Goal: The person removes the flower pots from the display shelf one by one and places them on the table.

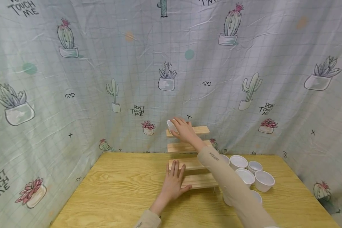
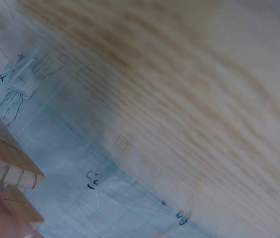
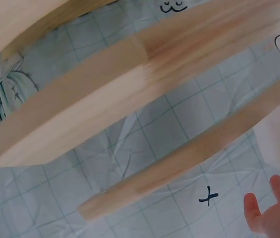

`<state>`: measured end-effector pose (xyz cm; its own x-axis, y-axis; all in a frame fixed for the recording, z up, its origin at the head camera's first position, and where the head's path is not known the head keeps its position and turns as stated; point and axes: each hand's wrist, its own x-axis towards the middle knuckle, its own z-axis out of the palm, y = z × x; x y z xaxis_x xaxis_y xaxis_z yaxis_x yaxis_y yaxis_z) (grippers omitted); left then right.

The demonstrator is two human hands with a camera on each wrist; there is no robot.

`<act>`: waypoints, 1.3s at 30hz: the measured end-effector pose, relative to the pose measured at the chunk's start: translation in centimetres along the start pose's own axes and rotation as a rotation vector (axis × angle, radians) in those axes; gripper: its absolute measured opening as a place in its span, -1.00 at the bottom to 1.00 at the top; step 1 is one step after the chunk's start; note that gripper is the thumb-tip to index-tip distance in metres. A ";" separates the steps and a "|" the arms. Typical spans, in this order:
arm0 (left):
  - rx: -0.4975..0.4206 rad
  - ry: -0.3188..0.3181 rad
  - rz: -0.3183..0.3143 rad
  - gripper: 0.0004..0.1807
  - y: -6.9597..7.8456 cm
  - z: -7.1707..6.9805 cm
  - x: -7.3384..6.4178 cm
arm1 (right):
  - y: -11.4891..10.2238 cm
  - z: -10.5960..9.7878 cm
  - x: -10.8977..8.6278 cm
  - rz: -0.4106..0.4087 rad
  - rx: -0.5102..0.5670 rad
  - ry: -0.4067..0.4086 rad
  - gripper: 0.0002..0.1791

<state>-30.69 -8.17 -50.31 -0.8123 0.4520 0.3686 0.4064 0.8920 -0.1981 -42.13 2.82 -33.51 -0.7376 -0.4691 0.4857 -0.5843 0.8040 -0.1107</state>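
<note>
A tiered wooden shelf rack (image 1: pixel 200 180) with stepped boards stands on the table. At the left end of its top board (image 1: pixel 200 130) is a small white plastic cup (image 1: pixel 170 126). My right hand (image 1: pixel 184 130) reaches over the upper boards and holds this cup between fingers and thumb. In the right wrist view, the fingertips (image 3: pixel 278 187) are right at the cup (image 3: pixel 278 136). Lower down, my left hand (image 1: pixel 172 183) rests against the left end of the lower boards, fingers extended and thumb spread along the front of the bottom one.
Several white plastic cups (image 1: pixel 264 181) of different sizes stand on the wooden table (image 1: pixel 117 190) right of the rack, partly hidden behind the right sleeve (image 1: pixel 231 183). A curtain (image 1: pixel 148 47) printed with cacti hangs behind and at both sides of the table.
</note>
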 end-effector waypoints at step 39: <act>0.026 0.006 0.000 -0.08 0.0 -0.1 0.1 | -0.1 0.6 1.4 0.028 -0.156 -0.110 -0.47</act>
<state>-30.71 -8.12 -50.20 -0.8098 0.4519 0.3742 0.3953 0.8915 -0.2212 -43.28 1.83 -33.39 -0.7902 -0.4759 0.3861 -0.5097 0.8602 0.0171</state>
